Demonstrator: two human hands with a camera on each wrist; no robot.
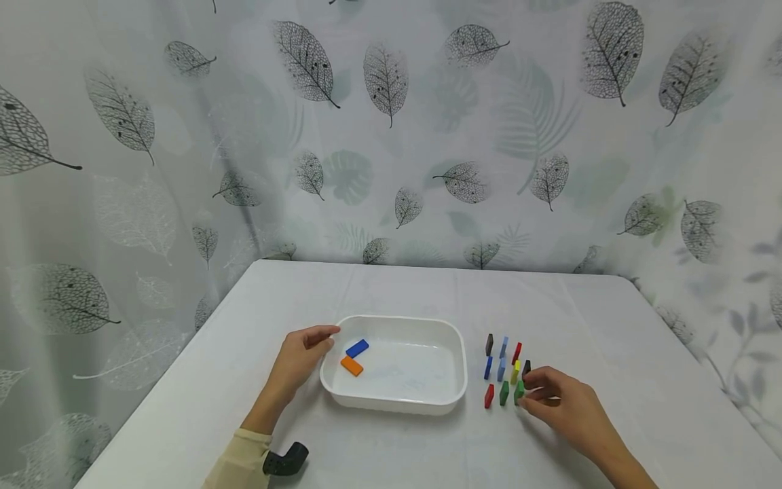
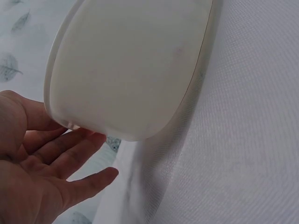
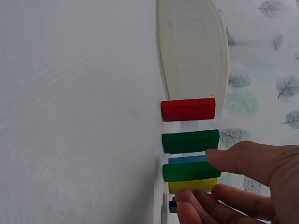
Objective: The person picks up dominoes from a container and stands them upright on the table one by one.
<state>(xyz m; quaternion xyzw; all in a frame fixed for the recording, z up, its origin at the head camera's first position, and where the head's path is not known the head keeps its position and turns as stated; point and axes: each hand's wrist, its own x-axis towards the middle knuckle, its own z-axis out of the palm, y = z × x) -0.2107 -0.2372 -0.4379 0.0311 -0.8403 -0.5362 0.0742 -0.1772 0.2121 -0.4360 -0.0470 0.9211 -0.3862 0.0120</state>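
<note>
On the table stands a white tray [image 1: 397, 409]; a blue block [image 1: 357, 348] and an orange block [image 1: 351, 366] lie in its left part. My left hand [image 1: 299, 356] touches the tray's left rim, its fingers extended rather than wrapped round it. To the right of the tray, several thin coloured blocks stand upright in rows. My right hand [image 1: 565, 404] is at the near right corner of these rows, thumb and fingers spread about a green block [image 3: 191, 171]. Beside it are another green block [image 3: 190, 141], a red block [image 3: 188, 109] and a yellow block [image 3: 192, 185].
Farther back among the rows stand a dark block [image 1: 489, 344], a light blue block [image 1: 504, 347] and a red block [image 1: 516, 352]. A black curved object [image 1: 287, 460] is by the left sleeve [image 1: 238, 460]. Leaf-patterned curtain [image 1: 385, 149] hangs behind the white table [image 1: 391, 451].
</note>
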